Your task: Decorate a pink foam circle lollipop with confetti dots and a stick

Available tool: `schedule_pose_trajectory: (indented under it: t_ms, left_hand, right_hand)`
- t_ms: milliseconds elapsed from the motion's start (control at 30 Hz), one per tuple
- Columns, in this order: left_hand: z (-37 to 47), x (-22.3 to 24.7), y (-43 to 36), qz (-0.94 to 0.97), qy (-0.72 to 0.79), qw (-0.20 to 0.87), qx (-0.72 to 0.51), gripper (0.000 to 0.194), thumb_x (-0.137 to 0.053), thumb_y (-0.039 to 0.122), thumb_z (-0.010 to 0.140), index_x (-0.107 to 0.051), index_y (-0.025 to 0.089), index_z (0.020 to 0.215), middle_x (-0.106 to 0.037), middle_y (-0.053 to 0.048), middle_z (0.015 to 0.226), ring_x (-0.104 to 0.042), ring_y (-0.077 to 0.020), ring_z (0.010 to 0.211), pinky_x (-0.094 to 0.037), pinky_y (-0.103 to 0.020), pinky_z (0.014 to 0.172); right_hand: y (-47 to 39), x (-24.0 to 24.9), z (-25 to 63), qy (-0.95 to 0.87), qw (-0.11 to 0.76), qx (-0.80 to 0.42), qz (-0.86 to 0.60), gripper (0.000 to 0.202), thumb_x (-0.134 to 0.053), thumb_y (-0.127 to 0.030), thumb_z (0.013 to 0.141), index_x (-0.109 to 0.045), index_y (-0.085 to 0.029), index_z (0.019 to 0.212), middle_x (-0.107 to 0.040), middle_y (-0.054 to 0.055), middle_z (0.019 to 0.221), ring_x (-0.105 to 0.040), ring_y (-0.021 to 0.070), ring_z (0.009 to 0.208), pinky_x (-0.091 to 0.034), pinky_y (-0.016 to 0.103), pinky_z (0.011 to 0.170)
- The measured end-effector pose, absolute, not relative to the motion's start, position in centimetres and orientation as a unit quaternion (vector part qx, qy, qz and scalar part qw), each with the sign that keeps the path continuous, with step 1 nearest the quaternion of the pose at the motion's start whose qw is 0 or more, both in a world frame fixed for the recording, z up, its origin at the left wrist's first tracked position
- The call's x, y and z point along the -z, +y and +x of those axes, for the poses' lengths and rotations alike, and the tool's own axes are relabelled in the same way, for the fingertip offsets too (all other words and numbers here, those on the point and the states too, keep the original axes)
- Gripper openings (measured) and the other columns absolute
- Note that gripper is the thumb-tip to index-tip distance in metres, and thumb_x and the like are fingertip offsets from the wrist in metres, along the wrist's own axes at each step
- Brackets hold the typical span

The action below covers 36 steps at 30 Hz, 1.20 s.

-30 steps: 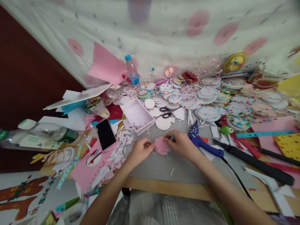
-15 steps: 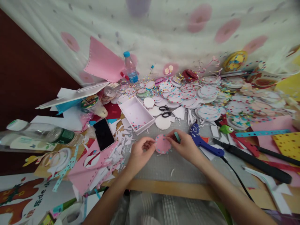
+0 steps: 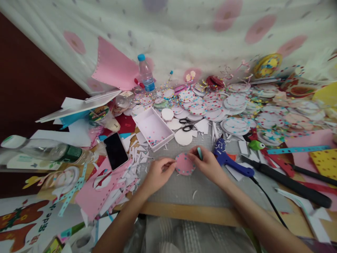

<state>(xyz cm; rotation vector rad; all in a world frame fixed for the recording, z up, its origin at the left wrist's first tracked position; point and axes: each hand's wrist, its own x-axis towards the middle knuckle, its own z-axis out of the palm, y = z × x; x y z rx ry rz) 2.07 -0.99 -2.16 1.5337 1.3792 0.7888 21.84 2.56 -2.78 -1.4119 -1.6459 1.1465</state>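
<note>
A pink paper disc (image 3: pixel 185 165) with small blue dots around its rim lies at the front middle of the grey mat. My left hand (image 3: pixel 161 173) pinches the disc's left edge between thumb and fingers. At its upper right edge are the fingertips of my right hand (image 3: pixel 206 164), which is closed around a slim teal-ended tool (image 3: pixel 200 153). Only the teal end of that tool shows; its tip is hidden, so I cannot tell its kind. Beyond my hands stands a shallow white box (image 3: pixel 151 124) with loose coloured dots inside, beside a plain white disc (image 3: pixel 183 137).
Black-handled scissors (image 3: pixel 186 124) lie behind the white disc. A blue glue gun (image 3: pixel 229 160) with a cable is right of my right hand, near a long black-handled tool (image 3: pixel 292 184). A phone (image 3: pixel 116 151) and paper scraps lie left. Many dotted discs (image 3: pixel 235 125) are piled behind.
Both hands and the pink disc have shifted very slightly, and the disc looks a little tilted now. The camera view has moved a bit. The grips look the same.
</note>
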Motion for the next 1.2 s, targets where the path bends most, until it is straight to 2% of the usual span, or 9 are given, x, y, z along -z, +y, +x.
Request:
schedule_pose_trajectory:
  t_ms: [200, 400, 533, 700, 1200]
  left_hand:
    - [1.7, 1.5, -0.7, 0.632, 0.551, 0.465, -0.284, 0.024, -0.056, 0.032, 0.086, -0.071, 0.016, 0.097, -0.073, -0.007, 0.089, -0.068, -0.0179, 0.079, -0.054, -0.026, 0.071]
    - [1.9, -0.8, 0.2, 0.637, 0.605, 0.371, -0.302, 0.018, -0.057, 0.029, 0.083, -0.069, 0.017, 0.081, -0.07, -0.004, 0.077, -0.063, -0.0156, 0.07, -0.048, -0.024, 0.064]
    - [2.5, -1.3, 0.5, 0.648, 0.582, 0.417, -0.26, 0.018, -0.058, 0.029, 0.082, -0.068, 0.017, 0.074, -0.067, -0.001, 0.067, -0.058, -0.0134, 0.06, -0.043, -0.022, 0.056]
    - [3.1, -0.8, 0.4, 0.61, 0.582, 0.458, -0.281, 0.017, -0.058, 0.028, 0.079, -0.067, 0.015, 0.074, -0.066, -0.002, 0.067, -0.058, -0.014, 0.062, -0.044, -0.023, 0.058]
    - [3.9, 0.0, 0.3, 0.564, 0.607, 0.457, -0.324, 0.018, -0.058, 0.03, 0.077, -0.065, 0.016, 0.068, -0.063, -0.002, 0.061, -0.057, -0.0138, 0.056, -0.043, -0.023, 0.055]
  right_hand:
    - [2.4, 3.1, 21.7, -0.641, 0.337, -0.416, -0.551, 0.013, -0.05, -0.031, 0.08, -0.053, -0.02, 0.074, -0.059, 0.001, 0.062, -0.053, 0.0156, 0.056, -0.041, 0.027, 0.055]
    - [2.2, 3.0, 21.6, -0.653, 0.338, -0.384, -0.558, 0.007, -0.051, -0.026, 0.079, -0.053, -0.021, 0.075, -0.061, 0.001, 0.064, -0.056, 0.0165, 0.059, -0.041, 0.028, 0.058]
    - [2.0, 2.7, 21.6, -0.658, 0.341, -0.372, -0.559, 0.005, -0.051, -0.024, 0.08, -0.053, -0.021, 0.076, -0.062, 0.001, 0.064, -0.056, 0.0161, 0.059, -0.042, 0.027, 0.058]
    - [1.6, 2.5, 21.6, -0.66, 0.343, -0.354, -0.566, 0.004, -0.051, -0.022, 0.079, -0.053, -0.02, 0.075, -0.062, 0.002, 0.066, -0.056, 0.0169, 0.059, -0.042, 0.028, 0.059]
    - [1.2, 2.1, 21.4, -0.657, 0.353, -0.344, -0.571, 0.007, -0.052, -0.022, 0.079, -0.055, -0.021, 0.073, -0.063, 0.003, 0.064, -0.055, 0.0165, 0.055, -0.041, 0.028, 0.054]
